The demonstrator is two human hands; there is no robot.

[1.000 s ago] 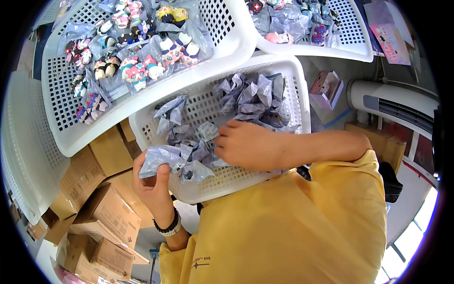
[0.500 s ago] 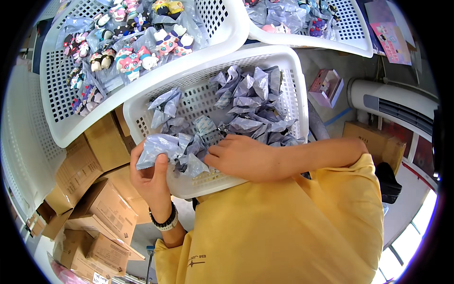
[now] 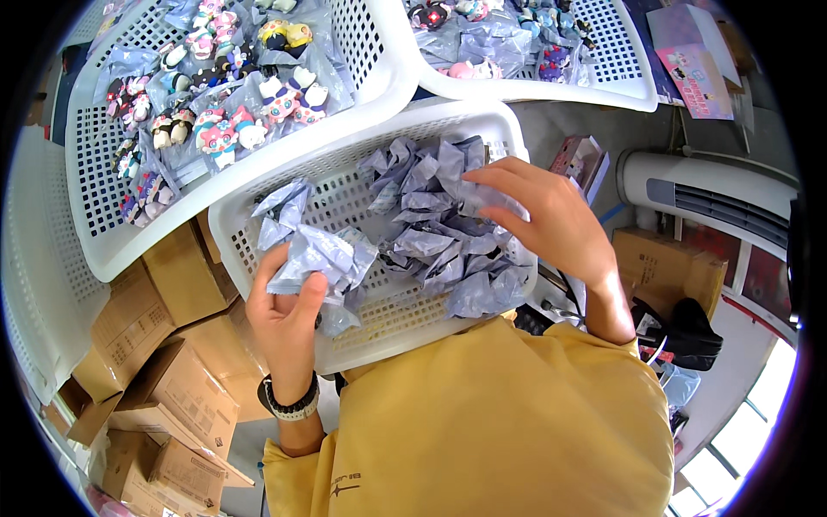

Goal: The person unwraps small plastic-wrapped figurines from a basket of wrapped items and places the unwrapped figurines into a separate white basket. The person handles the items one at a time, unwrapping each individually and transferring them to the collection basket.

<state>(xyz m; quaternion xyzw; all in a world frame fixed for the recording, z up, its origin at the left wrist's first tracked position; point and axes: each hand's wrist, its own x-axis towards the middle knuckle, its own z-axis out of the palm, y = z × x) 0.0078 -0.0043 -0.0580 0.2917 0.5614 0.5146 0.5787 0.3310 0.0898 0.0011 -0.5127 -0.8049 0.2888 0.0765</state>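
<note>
A white perforated plastic basket (image 3: 379, 345) stands before me with many crumpled grey plastic packets (image 3: 431, 241) in it, mostly heaped on its right side. At its near left, my left hand (image 3: 289, 314) is closed on a shiny grey plastic packet (image 3: 320, 257), with the thumb on top. Beneath that packet, others partly show, and my left fingers are mostly hidden. My right hand (image 3: 551, 220) reaches over the basket's right rim. Its fingers and thumb close around a grey plastic packet (image 3: 504, 204) at the top of the heap.
Behind stand two larger white baskets, the left one (image 3: 250, 185) and the right one (image 3: 551, 93), holding small colourful figurines on grey bags. Cardboard boxes (image 3: 185, 276) are stacked at left. On the right are a small open box (image 3: 582, 164) and a long white appliance (image 3: 706, 185).
My right hand has moved from beside the left one to the basket's far right, over the heap. The left hand still holds its packet. The view has shifted slightly.
</note>
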